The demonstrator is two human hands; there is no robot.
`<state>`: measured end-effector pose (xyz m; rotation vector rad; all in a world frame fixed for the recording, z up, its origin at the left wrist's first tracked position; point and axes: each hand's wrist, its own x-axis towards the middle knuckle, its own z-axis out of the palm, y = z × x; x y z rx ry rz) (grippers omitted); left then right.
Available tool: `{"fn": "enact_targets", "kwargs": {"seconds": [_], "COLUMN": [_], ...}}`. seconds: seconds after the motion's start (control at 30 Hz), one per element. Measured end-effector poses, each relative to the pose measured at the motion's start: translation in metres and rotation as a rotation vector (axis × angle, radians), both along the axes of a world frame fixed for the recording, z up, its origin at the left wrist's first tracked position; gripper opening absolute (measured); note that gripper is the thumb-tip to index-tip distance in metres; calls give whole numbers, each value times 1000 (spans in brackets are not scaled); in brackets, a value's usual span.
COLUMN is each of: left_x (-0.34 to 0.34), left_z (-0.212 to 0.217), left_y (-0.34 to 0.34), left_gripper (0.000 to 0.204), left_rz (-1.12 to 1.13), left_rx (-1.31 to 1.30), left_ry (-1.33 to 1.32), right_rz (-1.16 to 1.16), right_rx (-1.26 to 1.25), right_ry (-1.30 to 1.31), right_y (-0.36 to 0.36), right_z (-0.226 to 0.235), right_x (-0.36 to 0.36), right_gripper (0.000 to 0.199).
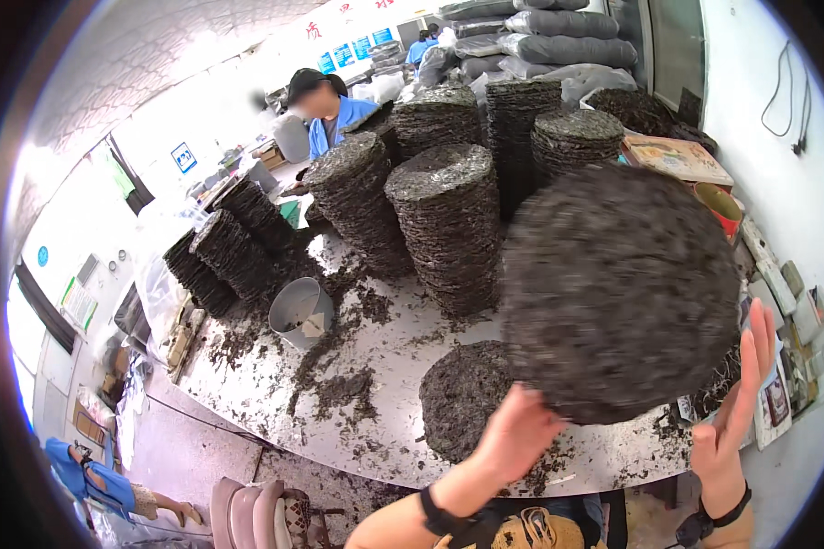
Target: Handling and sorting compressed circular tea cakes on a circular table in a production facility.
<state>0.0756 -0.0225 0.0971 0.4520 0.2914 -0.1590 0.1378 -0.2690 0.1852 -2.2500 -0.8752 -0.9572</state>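
Observation:
A large round cake of dark dried seaweed is held up, tilted to face me, above the near right part of the table. My left hand grips its lower left edge, with some fingertips hidden behind it. At its lower right side stands my right hand, open with the fingers stretched upward; whether it touches the rim I cannot tell. A second seaweed cake lies flat on the white table, partly behind my left hand.
Tall stacks of seaweed cakes stand behind, with leaning stacks at the left. A grey tub sits among loose scraps. A red container is at the right. A person in blue is across the table. Stools stand below.

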Motion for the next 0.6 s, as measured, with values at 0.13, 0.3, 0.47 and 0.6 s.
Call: {"fn": "enact_targets", "kwargs": {"seconds": [0.13,0.3,0.47,0.6], "left_x": [-47,-122,-204,-219], "left_z": [21,-10,-105,-156], "left_y": [73,164,248,279], "left_gripper": [51,48,45,43], "left_rz": [181,564,743,765], "left_rx": [42,225,245,221], "left_ry": [-301,-167,-24,72], "right_rz": [132,308,540,546], "right_rx": [-30,-272,-429,-536], "right_ry": [-33,291,358,315], "right_y": [23,59,114,134], "right_z": [-5,-44,-93,-127], "right_x": [-11,-25,-43,-32], "right_gripper": [65,49,53,58]}}
